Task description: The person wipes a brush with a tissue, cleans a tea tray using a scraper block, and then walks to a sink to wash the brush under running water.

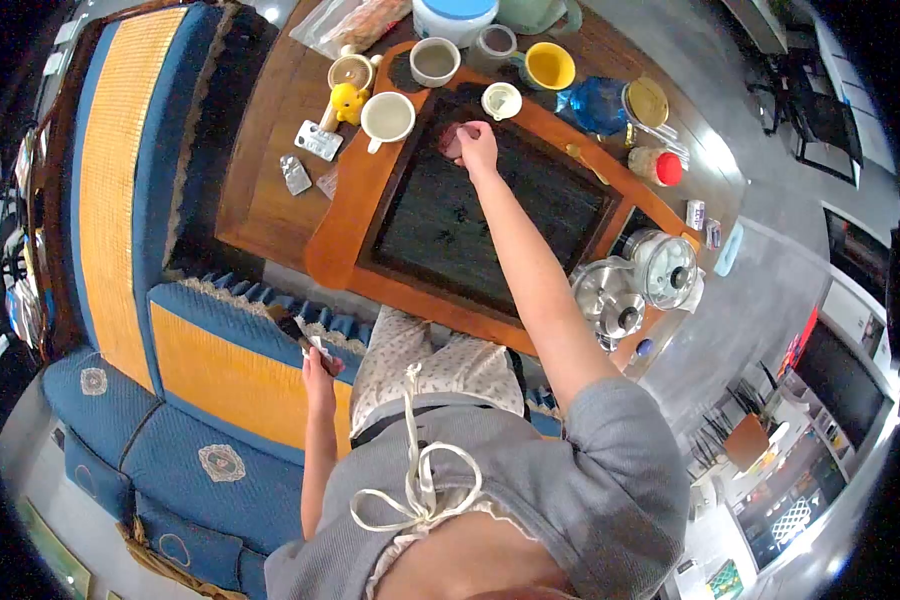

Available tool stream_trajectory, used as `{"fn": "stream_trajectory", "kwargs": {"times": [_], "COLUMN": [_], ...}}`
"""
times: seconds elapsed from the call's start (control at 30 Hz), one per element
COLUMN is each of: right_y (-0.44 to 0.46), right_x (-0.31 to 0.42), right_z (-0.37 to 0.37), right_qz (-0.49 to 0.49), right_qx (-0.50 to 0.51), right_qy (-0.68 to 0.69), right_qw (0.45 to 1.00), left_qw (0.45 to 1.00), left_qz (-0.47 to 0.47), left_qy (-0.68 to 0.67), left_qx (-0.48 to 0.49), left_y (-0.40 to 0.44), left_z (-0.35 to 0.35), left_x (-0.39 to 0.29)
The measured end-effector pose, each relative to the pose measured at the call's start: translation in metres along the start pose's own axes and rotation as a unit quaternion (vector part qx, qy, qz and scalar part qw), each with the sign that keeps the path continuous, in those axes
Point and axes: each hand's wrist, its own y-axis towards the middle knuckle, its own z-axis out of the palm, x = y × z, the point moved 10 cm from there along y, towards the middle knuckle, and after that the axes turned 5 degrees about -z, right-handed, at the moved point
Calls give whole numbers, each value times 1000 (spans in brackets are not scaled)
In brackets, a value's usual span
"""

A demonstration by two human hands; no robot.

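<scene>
My right hand (473, 146) reaches over the upper left part of the dark tray panel (470, 230), its fingers closed around a small reddish-brown object (454, 141). A white cup (388, 117) stands to its left and a small pale cup (501, 100) just above it, on the orange-brown wooden rim. Low at the left, beside my knee and over the sofa, my left hand (322, 364) is wrapped round the handle of a dark brush-like tool (295, 328). Something white, perhaps tissue, is also in that hand.
Around the panel on the wooden table (260, 170) are a yellow cup (549, 66), a grey-white cup (434, 62), a yellow duck figure (348, 102), a red-lidded jar (656, 166), a steel kettle (610, 300) and a glass pot (664, 271). A blue sofa (210, 450) lies left.
</scene>
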Motion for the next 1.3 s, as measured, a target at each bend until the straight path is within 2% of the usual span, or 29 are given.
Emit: {"fn": "stream_trajectory", "kwargs": {"times": [0.1,0.2,0.3,0.33,0.43,0.53,0.63,0.73,0.83,0.87,1.0,1.1,1.13,1.27,1.3], "right_y": [22,34,13,13,18,21,23,17,17,17,13,17,11,-1,1], "right_x": [-7,-21,26,23,21,-2,-14,-14,-23,-33,-25,-42,-45,-49,-52], "right_z": [7,18,15,16,16,8,-6,-28,-44,-52,-91,-134,-147,-183,-192], "right_qz": [-93,-69,-124,-81,-79,-42,-28,-68,-60,-24,-71,-65,-10,51,35], "right_qx": [-67,-94,-120,-92,-64,-52,-20,-46,-35,-39,-44,-40,-10,5,-7], "right_qy": [-106,-118,-222,-199,-299,-255,-283,-282,-312,-307,-361,-391,-360,-371,-388], "right_qw": [988,986,960,972,949,965,958,956,947,951,929,917,933,927,921], "left_qw": [1000,1000,1000,1000,1000,1000,1000,999,999,999,999,999,998,998,997], "left_qz": [-1,-4,7,14,10,10,15,25,19,19,21,24,26,23,24], "left_qy": [-12,-12,5,13,-2,5,19,31,28,28,24,34,41,56,60], "left_qx": [-16,-28,-21,-16,-9,-11,-6,-2,4,10,13,22,27,18,29], "left_y": [-2,-1,-5,-7,-7,-5,-4,-1,3,4,7,9,7,-2,1], "left_z": [-13,-21,-24,-25,-29,-27,-22,-16,-15,-15,-14,-7,-1,13,13], "left_x": [7,15,16,15,19,17,12,7,7,8,10,9,8,4,6]}}
